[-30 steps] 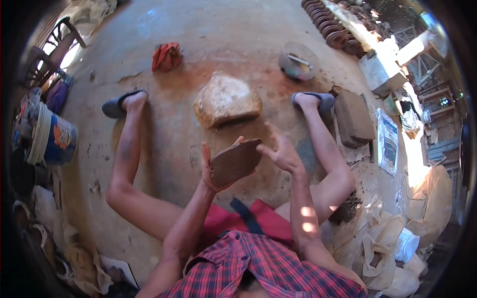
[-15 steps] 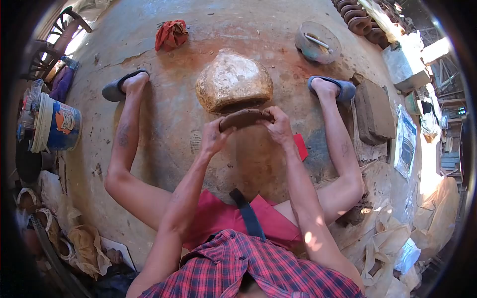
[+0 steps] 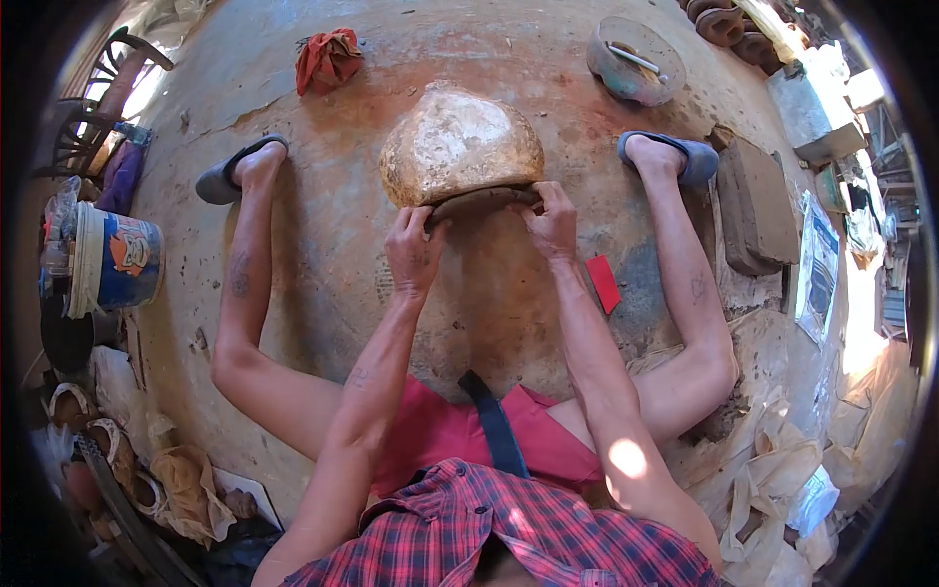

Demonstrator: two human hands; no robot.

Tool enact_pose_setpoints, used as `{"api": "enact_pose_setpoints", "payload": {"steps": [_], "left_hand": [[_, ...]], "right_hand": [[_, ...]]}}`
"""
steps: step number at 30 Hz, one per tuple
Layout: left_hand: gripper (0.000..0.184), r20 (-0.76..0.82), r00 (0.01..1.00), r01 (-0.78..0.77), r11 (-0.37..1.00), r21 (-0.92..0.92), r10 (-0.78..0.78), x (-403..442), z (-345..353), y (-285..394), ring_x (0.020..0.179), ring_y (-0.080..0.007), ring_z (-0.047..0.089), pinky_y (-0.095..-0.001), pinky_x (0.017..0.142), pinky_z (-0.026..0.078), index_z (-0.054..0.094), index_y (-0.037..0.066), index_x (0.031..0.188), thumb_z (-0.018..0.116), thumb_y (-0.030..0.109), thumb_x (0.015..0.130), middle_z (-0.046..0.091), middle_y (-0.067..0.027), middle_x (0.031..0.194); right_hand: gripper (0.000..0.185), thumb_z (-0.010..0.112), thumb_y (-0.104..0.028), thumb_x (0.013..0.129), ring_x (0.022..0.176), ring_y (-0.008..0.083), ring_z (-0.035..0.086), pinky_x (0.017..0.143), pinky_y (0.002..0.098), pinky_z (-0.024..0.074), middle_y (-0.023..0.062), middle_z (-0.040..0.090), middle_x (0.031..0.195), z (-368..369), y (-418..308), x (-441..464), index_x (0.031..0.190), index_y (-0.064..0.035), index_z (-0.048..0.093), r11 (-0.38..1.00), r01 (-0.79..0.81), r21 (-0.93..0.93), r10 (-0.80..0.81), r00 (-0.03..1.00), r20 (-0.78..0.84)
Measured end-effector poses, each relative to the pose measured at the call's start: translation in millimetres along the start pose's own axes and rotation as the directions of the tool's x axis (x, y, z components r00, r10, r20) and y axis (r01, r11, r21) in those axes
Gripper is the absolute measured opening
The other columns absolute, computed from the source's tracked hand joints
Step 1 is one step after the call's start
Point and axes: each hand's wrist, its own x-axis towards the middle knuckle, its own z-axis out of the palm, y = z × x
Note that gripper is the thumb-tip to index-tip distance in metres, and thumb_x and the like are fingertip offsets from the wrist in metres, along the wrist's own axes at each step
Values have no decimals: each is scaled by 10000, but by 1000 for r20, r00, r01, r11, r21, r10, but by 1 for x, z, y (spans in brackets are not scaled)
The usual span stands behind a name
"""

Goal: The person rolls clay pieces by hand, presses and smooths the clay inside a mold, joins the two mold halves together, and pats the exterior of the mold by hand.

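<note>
A slab of dark brown clay [image 3: 479, 203] lies along the near lower edge of a rounded, pale-crusted, mould-like form [image 3: 462, 142] on the floor between my legs. My left hand [image 3: 415, 249] is closed on the slab's left end, thumb toward me. At the right end, my right hand [image 3: 553, 225] pinches the clay. The slab appears to touch the form's near side; its far edge is hidden. A flat red piece [image 3: 603, 284] rests on the floor just right of my right forearm.
Beyond my right foot stands a round basin [image 3: 626, 73] with a white stick in it. Stacked clay blocks [image 3: 758, 210] lie outside my right leg. A crumpled red cloth [image 3: 330, 64] is at the far left, and a blue-and-white bucket [image 3: 122, 259] stands left.
Both hands have moved slightly forward, bringing the clay slab from just in front of the form up against its near edge. The view has shifted slightly.
</note>
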Motion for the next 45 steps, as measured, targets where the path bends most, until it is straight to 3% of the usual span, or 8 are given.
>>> {"api": "enact_pose_setpoints", "payload": {"steps": [3, 9, 12, 14, 17, 21, 36, 45], "left_hand": [[302, -21, 999, -38, 998, 58, 40, 0, 2, -3, 858, -342, 689, -444, 747, 547, 687, 42, 1058, 849, 166, 836, 683, -138, 951], [483, -105, 994, 36, 996, 83, -27, -3, 7, -9, 921, -353, 678, -459, 761, 531, 656, 58, 1137, 912, 205, 755, 679, -128, 1030], [724, -85, 996, 48, 965, 259, -26, 17, -18, 0, 1198, -361, 650, -447, 917, 555, 652, 92, 1328, 962, 290, 704, 671, -182, 1275], [874, -36, 971, -209, 916, 343, 235, 34, -23, -6, 1463, -424, 463, -482, 1123, 485, 602, 135, 1473, 963, 284, 691, 534, -183, 1547], [939, 199, 968, -163, 985, 48, 151, 39, -16, -33, 1551, -409, 344, -481, 1218, 416, 544, 189, 1547, 953, 243, 703, 437, -150, 1649], [898, 198, 968, -158, 987, -9, 157, 40, -13, -42, 1563, -406, 308, -496, 1215, 420, 563, 197, 1527, 942, 197, 713, 396, -113, 1677], [814, 236, 952, -198, 980, -8, 194, 53, -18, -54, 1504, -515, 362, -534, 1152, 481, 616, 294, 1475, 939, 296, 727, 438, -153, 1646], [787, 260, 937, -273, 952, 138, 231, 59, -21, -44, 1429, -559, 447, -525, 1065, 543, 592, 305, 1492, 891, 376, 767, 475, -204, 1604]], "right_hand": [[468, 967, -202, 705, 720, 243, 711, 630, 353, 594, 111, 672, 945, 0, 0, 5, 1035, -19, 691, 997, 77, -16, -78, 994, -81], [646, 983, -282, 659, 1072, 282, 694, 872, 421, 594, 125, 664, 1208, -18, -17, 22, 1187, -54, 689, 980, -30, -196, 11, 995, -98], [843, 985, -295, 627, 1260, 317, 617, 1042, 437, 550, 133, 613, 1369, -24, -13, 36, 1380, -117, 650, 933, 220, -283, -248, 966, -66], [990, 995, -286, 583, 1303, 337, 602, 1105, 435, 534, 135, 603, 1412, -25, 3, 45, 1483, -174, 599, 950, 263, -167, -243, 961, 133], [991, 1005, -277, 553, 1327, 339, 590, 1127, 441, 526, 121, 607, 1413, -25, 8, 51, 1459, -177, 616, 974, 206, -91, -189, 968, 164], [934, 1003, -176, 556, 1274, 344, 623, 1092, 427, 546, 128, 600, 1413, -22, 14, 54, 1421, -190, 654, 983, 180, -41, -170, 971, 171], [916, 947, -404, 651, 1259, 377, 631, 1061, 469, 544, 205, 616, 1430, -27, 9, 49, 1443, -83, 620, 877, 376, -298, -316, 920, 230], [796, 913, -309, 707, 1272, 408, 621, 1087, 471, 538, 138, 628, 1465, -26, -18, 58, 1450, -228, 638, 803, 495, -332, -385, 856, 346]]}}
